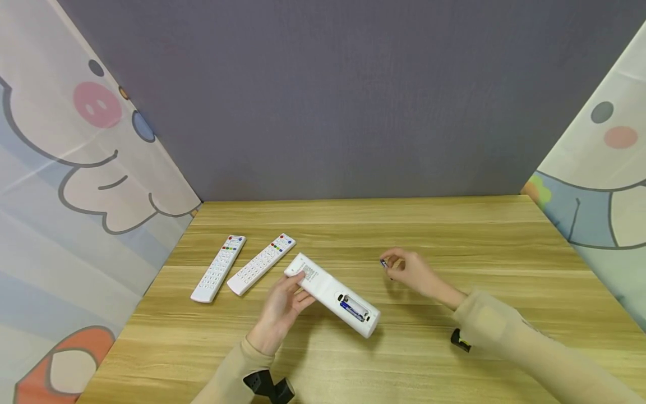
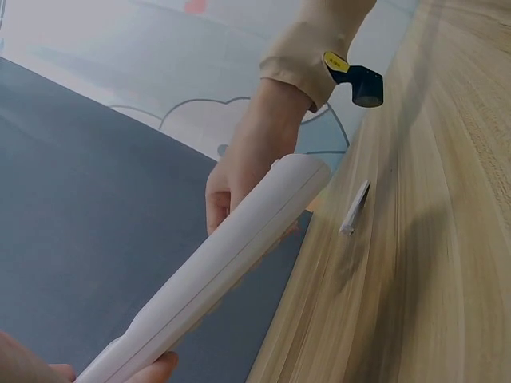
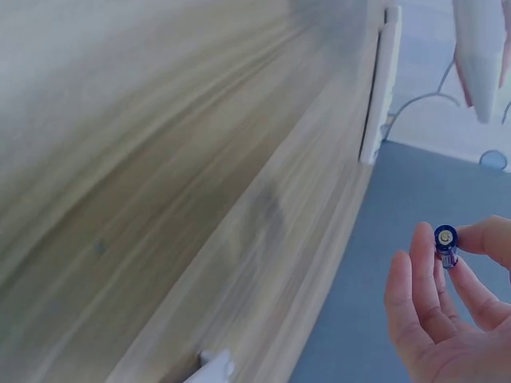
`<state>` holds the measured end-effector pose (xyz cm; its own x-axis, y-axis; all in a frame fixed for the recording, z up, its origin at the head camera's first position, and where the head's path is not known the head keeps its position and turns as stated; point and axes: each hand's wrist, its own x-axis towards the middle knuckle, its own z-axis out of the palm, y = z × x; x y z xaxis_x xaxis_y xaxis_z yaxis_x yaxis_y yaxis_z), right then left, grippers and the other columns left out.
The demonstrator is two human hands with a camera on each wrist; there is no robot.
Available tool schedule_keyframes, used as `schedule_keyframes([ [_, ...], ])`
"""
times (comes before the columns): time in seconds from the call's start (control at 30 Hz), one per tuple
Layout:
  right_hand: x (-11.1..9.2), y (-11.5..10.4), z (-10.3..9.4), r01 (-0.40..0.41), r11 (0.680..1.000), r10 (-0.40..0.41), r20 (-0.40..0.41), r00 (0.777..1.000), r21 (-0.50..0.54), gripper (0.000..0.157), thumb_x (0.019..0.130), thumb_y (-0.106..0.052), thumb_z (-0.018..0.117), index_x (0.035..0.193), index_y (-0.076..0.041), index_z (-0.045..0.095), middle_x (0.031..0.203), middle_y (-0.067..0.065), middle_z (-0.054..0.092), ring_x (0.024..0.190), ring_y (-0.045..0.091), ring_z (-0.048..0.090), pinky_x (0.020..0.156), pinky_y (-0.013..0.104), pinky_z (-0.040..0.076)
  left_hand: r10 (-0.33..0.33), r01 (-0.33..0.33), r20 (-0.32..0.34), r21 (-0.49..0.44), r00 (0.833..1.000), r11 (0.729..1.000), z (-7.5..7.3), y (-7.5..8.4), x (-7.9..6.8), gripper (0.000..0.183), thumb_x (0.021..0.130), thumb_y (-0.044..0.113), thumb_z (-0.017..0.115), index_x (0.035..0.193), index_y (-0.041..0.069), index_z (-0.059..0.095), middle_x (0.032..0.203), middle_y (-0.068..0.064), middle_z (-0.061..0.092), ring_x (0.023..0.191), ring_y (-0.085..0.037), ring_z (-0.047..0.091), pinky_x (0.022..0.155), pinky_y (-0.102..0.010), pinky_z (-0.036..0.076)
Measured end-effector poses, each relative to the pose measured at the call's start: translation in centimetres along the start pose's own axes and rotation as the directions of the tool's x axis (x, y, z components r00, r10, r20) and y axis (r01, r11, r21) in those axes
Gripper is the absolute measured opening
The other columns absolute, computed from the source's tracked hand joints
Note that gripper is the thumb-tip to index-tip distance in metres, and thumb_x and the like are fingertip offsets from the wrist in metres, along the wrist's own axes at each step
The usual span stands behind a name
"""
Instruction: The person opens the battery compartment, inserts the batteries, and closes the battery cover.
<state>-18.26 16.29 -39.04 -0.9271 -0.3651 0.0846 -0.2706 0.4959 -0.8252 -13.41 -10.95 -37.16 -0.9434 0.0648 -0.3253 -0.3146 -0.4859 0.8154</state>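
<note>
My left hand (image 1: 282,311) grips a white remote control (image 1: 323,289) by one end, its back facing up and tilted above the table. Its battery compartment is uncovered; a blue battery (image 1: 351,309) lies in one slot, and the slot alongside shows bare. To the right of the remote, my right hand (image 1: 410,272) pinches a second blue battery (image 3: 446,243) between thumb and fingertips, apart from the remote. From the left wrist view, the remote's side (image 2: 231,239) partly covers the right hand.
Two white remote controls lie face up on the left of the wooden table (image 1: 212,359): one outer (image 1: 218,269), one inner (image 1: 261,265). A small white piece (image 2: 354,209) rests on the table near the right forearm. A grey panel (image 1: 353,101) stands behind.
</note>
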Motion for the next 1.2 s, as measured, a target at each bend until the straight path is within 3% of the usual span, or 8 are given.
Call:
schedule_keyframes([
  [0.23, -1.1, -1.5, 0.3, 0.012, 1.000, -0.012, 0.016, 1.000, 0.028, 0.031, 0.079, 0.004, 0.059, 0.110, 0.004, 0.058, 0.086, 0.013, 0.060, 0.054, 0.012, 0.053, 0.041, 0.016, 0.040, -0.004, 0.004, -0.003, 0.008, 1.000, 1.000, 0.1, 0.1, -0.1, 0.030, 0.094, 0.005, 0.041, 0.123, -0.001, 0.036, 0.090, -0.003, 0.057, 0.075, -0.016, 0.063, 0.074, -0.030, 0.055],
  [0.37, -1.6, -2.3, 0.5, 0.037, 0.999, -0.037, 0.017, 0.999, 0.021, 0.030, 0.080, 0.004, 0.060, 0.109, 0.003, 0.060, 0.086, 0.014, 0.061, 0.055, 0.015, 0.055, 0.043, 0.017, 0.042, -0.005, 0.005, 0.001, 0.010, 1.000, 1.000, 0.1, 0.0, -0.1, 0.031, 0.094, 0.006, 0.041, 0.124, -0.002, 0.036, 0.091, -0.003, 0.057, 0.076, -0.016, 0.063, 0.074, -0.030, 0.056],
  [0.6, -2.7, -3.2, 0.9, 0.113, 0.993, -0.113, 0.009, 0.994, -0.028, 0.027, 0.082, -0.001, 0.061, 0.109, -0.001, 0.062, 0.085, 0.006, 0.062, 0.059, 0.001, 0.051, 0.049, 0.018, 0.047, -0.010, 0.010, 0.007, 0.008, 1.000, 1.000, 0.2, 0.1, -0.1, 0.033, 0.094, 0.006, 0.041, 0.125, -0.001, 0.035, 0.092, -0.004, 0.056, 0.076, -0.016, 0.062, 0.075, -0.029, 0.055],
  [0.93, -3.7, -4.3, 1.6, 0.165, 0.985, -0.165, -0.018, 0.986, -0.045, 0.028, 0.078, 0.003, 0.062, 0.106, -0.002, 0.065, 0.085, 0.005, 0.064, 0.065, 0.000, 0.053, 0.056, 0.019, 0.050, -0.012, 0.012, 0.012, -0.003, 1.000, 1.000, 0.3, 0.2, -0.2, 0.030, 0.094, 0.007, 0.042, 0.123, 0.000, 0.037, 0.094, -0.005, 0.056, 0.080, -0.018, 0.061, 0.077, -0.030, 0.055],
  [1.07, -4.1, -4.5, 2.1, 0.222, 0.974, -0.225, -0.045, 0.973, -0.053, 0.024, 0.079, 0.000, 0.065, 0.103, -0.002, 0.066, 0.086, 0.003, 0.064, 0.066, 0.000, 0.054, 0.053, 0.019, 0.050, -0.010, 0.010, 0.021, -0.016, 1.000, 1.000, 0.3, 0.2, -0.2, 0.027, 0.094, 0.007, 0.042, 0.121, 0.000, 0.039, 0.093, -0.005, 0.056, 0.080, -0.018, 0.062, 0.076, -0.031, 0.055],
  [1.2, -4.3, -4.6, 2.7, 0.298, 0.948, -0.310, -0.105, 0.945, -0.113, 0.021, 0.075, 0.001, 0.067, 0.096, -0.003, 0.069, 0.083, 0.000, 0.064, 0.066, -0.001, 0.052, 0.053, 0.018, 0.050, -0.010, 0.011, 0.024, -0.024, 1.000, 1.000, 0.3, 0.1, -0.3, 0.027, 0.095, 0.007, 0.042, 0.120, 0.000, 0.039, 0.093, -0.004, 0.057, 0.079, -0.018, 0.062, 0.077, -0.031, 0.055],
])
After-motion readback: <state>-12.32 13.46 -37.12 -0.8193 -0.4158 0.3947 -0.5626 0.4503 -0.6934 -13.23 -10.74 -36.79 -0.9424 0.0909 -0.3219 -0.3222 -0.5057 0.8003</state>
